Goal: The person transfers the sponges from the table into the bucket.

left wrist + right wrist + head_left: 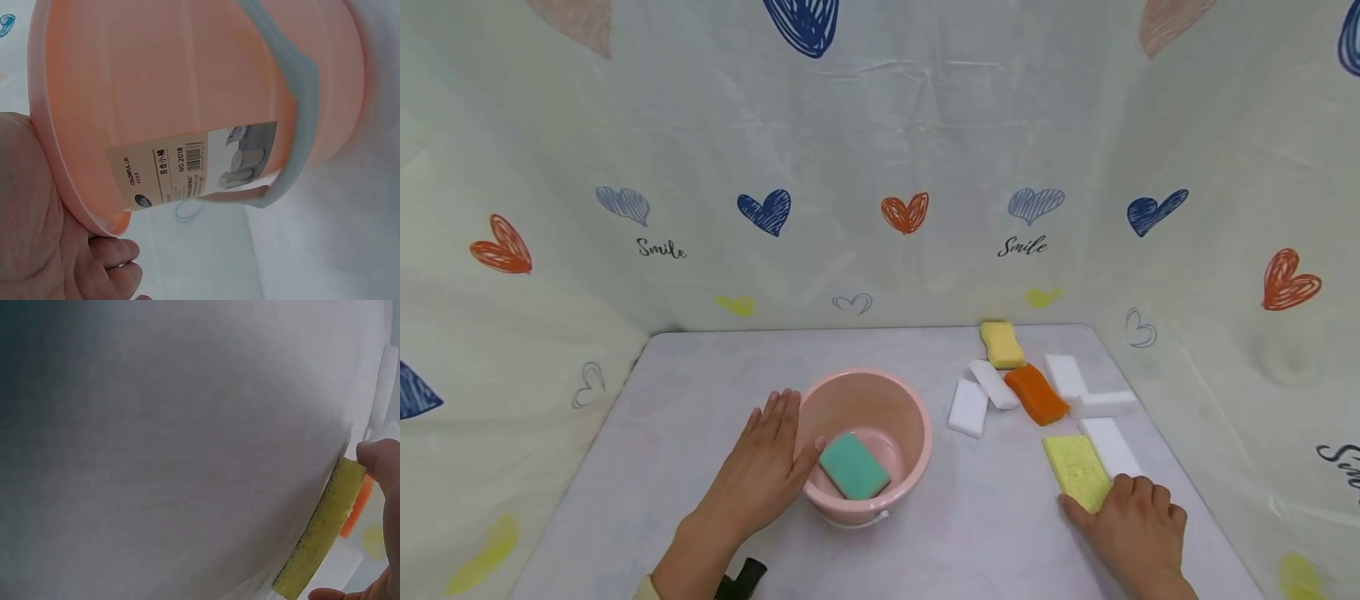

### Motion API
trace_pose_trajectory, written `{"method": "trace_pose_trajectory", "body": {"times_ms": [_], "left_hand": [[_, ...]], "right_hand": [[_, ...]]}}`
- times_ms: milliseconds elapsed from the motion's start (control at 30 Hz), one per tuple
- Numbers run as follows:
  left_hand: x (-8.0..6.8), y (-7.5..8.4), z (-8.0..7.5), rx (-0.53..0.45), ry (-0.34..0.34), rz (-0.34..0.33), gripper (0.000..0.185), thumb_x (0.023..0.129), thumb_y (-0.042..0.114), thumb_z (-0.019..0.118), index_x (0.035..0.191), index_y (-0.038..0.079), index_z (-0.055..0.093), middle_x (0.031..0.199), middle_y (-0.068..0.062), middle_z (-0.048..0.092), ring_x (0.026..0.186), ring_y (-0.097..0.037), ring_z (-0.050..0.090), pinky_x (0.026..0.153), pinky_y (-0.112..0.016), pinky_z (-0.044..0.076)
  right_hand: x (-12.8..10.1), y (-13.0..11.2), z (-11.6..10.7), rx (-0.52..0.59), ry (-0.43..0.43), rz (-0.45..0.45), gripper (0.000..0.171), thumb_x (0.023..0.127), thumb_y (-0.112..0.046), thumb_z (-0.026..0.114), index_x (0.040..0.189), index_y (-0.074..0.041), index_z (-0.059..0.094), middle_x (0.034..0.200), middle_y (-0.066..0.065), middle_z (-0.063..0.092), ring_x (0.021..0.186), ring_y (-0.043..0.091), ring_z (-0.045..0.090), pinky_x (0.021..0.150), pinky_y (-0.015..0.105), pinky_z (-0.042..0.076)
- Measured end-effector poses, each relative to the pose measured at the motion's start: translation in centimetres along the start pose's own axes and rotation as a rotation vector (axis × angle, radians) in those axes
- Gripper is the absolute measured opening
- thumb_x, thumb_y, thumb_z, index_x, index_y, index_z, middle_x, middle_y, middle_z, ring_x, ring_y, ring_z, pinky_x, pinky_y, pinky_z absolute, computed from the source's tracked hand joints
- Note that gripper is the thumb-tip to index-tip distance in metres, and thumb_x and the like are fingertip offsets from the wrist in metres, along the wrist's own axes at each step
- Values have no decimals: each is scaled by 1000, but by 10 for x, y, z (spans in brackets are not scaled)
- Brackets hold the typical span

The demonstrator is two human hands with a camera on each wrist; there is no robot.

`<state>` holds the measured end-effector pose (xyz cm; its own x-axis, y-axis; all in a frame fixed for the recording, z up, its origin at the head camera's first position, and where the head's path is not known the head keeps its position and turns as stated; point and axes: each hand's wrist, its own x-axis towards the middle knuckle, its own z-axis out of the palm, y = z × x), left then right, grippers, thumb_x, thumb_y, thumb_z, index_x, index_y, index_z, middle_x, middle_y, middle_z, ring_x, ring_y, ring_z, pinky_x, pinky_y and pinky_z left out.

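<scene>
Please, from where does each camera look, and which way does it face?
Head: worn on the head, facing forward and down at a round pink plastic bucket and a rectangular yellow sponge; left hand and right hand show.
Left wrist: worn there, facing the bucket's outer side; palm and fingers show.
Right wrist: worn there, facing the pale tabletop and the sponge; part of that hand shows.
Shared: head and left wrist both show the bucket.

Right fingers (pixel 1123 490) hide part of yellow sponge (pixel 1077 467); label (pixel 169 167) partly unreadably small.
</scene>
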<state>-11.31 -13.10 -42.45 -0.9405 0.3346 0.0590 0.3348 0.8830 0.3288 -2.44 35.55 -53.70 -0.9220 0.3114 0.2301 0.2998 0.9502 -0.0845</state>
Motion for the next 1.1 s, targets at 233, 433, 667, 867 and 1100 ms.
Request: {"method": "trace_pose_trajectory", "body": {"times_ms": [233, 433, 667, 867, 1100], "left_hand": [[0, 0, 1, -7, 2, 2, 83, 111, 51, 45, 164, -7, 22, 170, -26, 29, 161, -42, 22, 129, -61, 21], [0, 0, 1, -16, -2, 3, 83, 111, 52, 44, 164, -8, 21, 170, -26, 28, 161, -42, 20, 130, -60, 20], [0, -2, 2, -10, 13, 17, 83, 111, 51, 45, 164, -8, 22, 170, -26, 29, 161, -43, 23, 129, -61, 22], [1, -4, 3, -16, -7, 9, 83, 111, 52, 44, 164, -7, 20, 171, -26, 26, 161, -42, 21, 130, -61, 20], [1, -4, 2, -12, -7, 9, 83, 111, 51, 45, 164, -7, 21, 171, -26, 26, 161, -42, 21, 129, -61, 21]], "right_hand": [[4, -4, -2, -91, -183, 106, 104, 78, -84, 69, 96, 17, 51, 77, 26, 46, 79, 42, 47, 68, 55, 40], [5, -3, -4, -57, -209, 111, 100, 81, -83, 68, 92, 15, 50, 77, 25, 46, 79, 43, 48, 68, 55, 40], [11, -8, 3, 24, -98, 1, 66, 80, -56, 79, 73, 1, 45, 70, 16, 43, 72, 38, 45, 60, 49, 35], [25, -17, 9, 50, 0, -99, 53, 71, -42, 79, 71, -3, 44, 70, 15, 43, 71, 37, 44, 57, 45, 32], [42, -24, -3, 34, -11, -182, 62, 70, -44, 84, 86, 6, 50, 82, 24, 50, 79, 41, 47, 61, 51, 40]]}}
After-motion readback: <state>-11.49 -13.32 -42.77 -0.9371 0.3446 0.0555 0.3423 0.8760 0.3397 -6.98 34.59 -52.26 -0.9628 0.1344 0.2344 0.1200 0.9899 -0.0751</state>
